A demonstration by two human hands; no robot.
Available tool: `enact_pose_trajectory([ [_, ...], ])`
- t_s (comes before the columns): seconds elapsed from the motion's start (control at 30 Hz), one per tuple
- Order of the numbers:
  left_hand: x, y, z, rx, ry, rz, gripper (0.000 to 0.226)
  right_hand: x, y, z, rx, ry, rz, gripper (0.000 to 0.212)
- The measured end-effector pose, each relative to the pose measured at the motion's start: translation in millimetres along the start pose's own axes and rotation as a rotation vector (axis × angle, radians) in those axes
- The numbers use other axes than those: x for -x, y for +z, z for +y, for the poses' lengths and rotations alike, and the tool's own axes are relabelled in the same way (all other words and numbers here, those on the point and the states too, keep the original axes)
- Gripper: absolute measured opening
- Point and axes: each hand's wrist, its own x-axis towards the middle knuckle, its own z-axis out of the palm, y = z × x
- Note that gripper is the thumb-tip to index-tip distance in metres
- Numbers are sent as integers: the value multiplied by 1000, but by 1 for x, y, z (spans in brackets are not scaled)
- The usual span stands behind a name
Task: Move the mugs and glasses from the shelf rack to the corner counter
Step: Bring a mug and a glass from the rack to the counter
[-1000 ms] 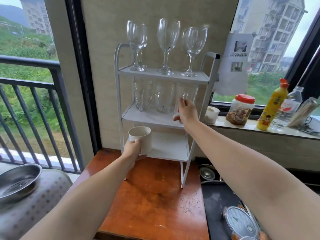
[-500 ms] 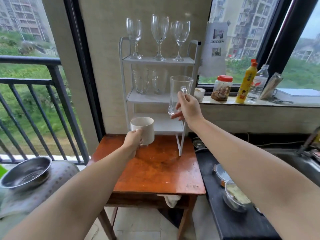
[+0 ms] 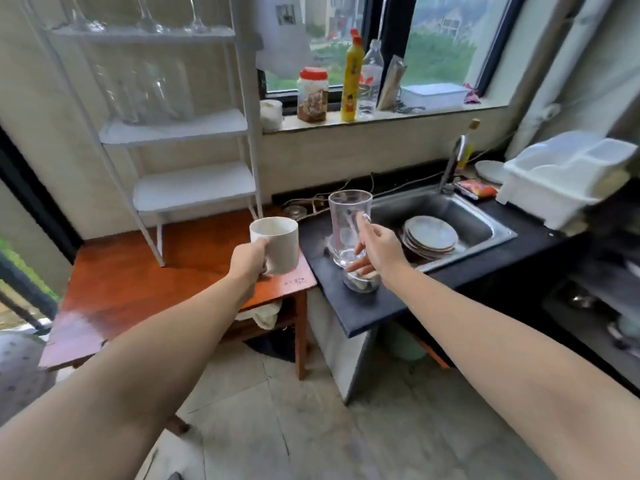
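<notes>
- Mugs stood upright in both hands at mid-frame, mouths up: the left hand [image 3: 247,263] curled round the white mug [image 3: 276,244] over the wooden table [image 3: 138,282] edge; the right hand [image 3: 379,249] pinched the handle of the clear glass mug [image 3: 348,228] above the black counter [image 3: 360,306].
- Sink [image 3: 460,220] at centre right held stacked plates [image 3: 430,236].
- Shelf rack [image 3: 180,126] at upper left kept blurred glasses on its middle shelf; stemmed glasses on top were cut off by the frame.
- A small glass bowl [image 3: 362,284] sat half hidden under the right hand.
</notes>
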Motion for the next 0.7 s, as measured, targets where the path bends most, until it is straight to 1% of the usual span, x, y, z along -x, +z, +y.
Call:
enact_pose_trajectory([
  [0.07, 6, 32, 0, -32, 12, -53, 43, 7, -33, 20, 55, 35, 57, 51],
  [0.1, 11, 56, 0, -56, 19, -101, 38, 13, -57, 30, 74, 59, 89, 50],
  [0.17, 21, 96, 0, -105, 26, -185, 18, 25, -95, 48, 68, 108, 126, 47],
  [0.23, 33, 150, -3, -137, 14, -267, 16, 40, -143, 67, 60, 156, 196, 47],
  [0.27, 41, 172, -4, -143, 10, -303, 17, 46, -163, 77, 62, 176, 223, 48],
  [0.37, 74, 259, -14, -173, -16, -402, 45, 67, -237, 105, 45, 249, 341, 51],
  [0.4, 84, 274, -16, -177, -24, -425, 47, 71, -252, 111, 44, 265, 364, 51],
  [0.5, 126, 353, -34, -222, -54, -550, 47, 93, -324, 137, 9, 311, 465, 51],
  [0.7, 206, 477, -57, -305, -29, -755, 46, 147, -443, 180, -77, 407, 665, 44],
])
